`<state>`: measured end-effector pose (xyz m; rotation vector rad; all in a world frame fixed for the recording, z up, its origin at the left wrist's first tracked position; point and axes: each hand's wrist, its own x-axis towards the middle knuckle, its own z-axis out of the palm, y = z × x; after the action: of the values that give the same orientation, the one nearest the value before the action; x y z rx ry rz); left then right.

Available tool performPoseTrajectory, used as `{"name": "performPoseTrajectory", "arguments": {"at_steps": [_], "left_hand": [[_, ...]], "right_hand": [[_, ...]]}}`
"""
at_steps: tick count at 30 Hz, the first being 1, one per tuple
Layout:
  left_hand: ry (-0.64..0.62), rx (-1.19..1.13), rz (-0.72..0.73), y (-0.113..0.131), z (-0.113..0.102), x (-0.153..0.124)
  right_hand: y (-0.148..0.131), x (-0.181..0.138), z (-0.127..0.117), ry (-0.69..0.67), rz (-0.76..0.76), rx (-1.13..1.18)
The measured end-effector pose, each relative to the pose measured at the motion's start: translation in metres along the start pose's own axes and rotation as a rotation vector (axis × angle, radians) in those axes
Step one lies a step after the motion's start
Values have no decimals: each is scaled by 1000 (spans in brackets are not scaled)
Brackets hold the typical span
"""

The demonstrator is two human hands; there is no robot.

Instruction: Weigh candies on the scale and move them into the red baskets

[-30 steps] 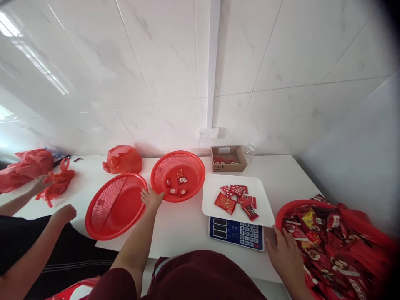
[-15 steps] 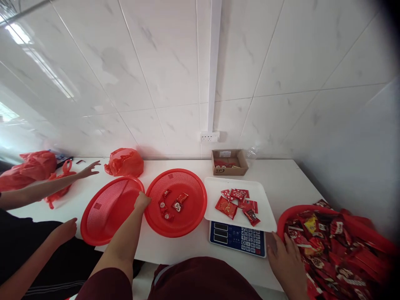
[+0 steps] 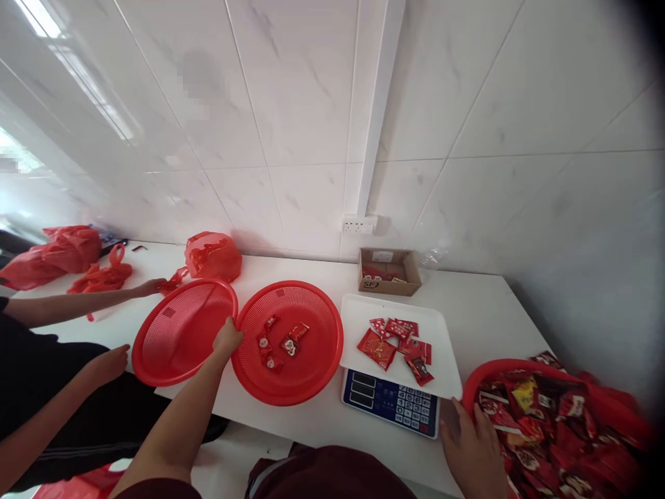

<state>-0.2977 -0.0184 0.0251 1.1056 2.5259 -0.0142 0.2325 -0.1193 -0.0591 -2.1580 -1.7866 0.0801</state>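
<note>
My left hand (image 3: 228,337) is closed on the right rim of a tilted red plastic basket (image 3: 161,374). Beside it a second red basket (image 3: 312,371) lies flat on the table, with several wrapped snacks (image 3: 291,343) inside. My right hand (image 3: 474,443) has its fingers apart between the white tray (image 3: 358,353) and a red basket (image 3: 470,384) heaped with packets (image 3: 545,436); its fingertips are by the tray's corner and the heaped basket's rim. Several red packets (image 3: 379,348) lie on the tray, which sits on a blue digital scale (image 3: 389,405).
A co-worker's hand (image 3: 150,287) is at a red plastic bag (image 3: 213,256); their other hand (image 3: 107,367) is beside the tilted basket. More red bags (image 3: 73,249) lie at the far left. A small cardboard box (image 3: 389,283) stands by the tiled wall.
The co-worker's far hand has come down to the red bag. My left hand still holds the tilted basket, my right hand stays by the tray, and the view has shifted slightly.
</note>
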Motion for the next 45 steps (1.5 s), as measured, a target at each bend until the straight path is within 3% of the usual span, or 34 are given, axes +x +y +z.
{"name": "performPoseTrajectory", "arguments": {"at_steps": [5, 13, 28, 32, 36, 38, 41, 45], "left_hand": [[-11, 76, 57, -20, -6, -5], [-72, 257, 296, -36, -18, 3], [-142, 431, 795, 39, -29, 26], [-76, 550, 951, 48, -32, 21], [42, 473, 933, 62, -7, 2], [28, 362, 911, 75, 15, -13], [-26, 239, 897, 98, 45, -37], [-4, 122, 871, 119, 63, -57]], "right_hand": [[-1, 0, -4, -17, -12, 10], [-3, 0, -6, 6, -37, 29], [-1, 1, 3, 25, 16, -4], [-4, 0, 1, 49, 21, -19], [-18, 1, -7, 151, 12, -28], [-31, 8, -8, 162, -44, 4], [-55, 36, -2, 61, -48, 69], [-89, 86, 9, -135, 142, 115]]}}
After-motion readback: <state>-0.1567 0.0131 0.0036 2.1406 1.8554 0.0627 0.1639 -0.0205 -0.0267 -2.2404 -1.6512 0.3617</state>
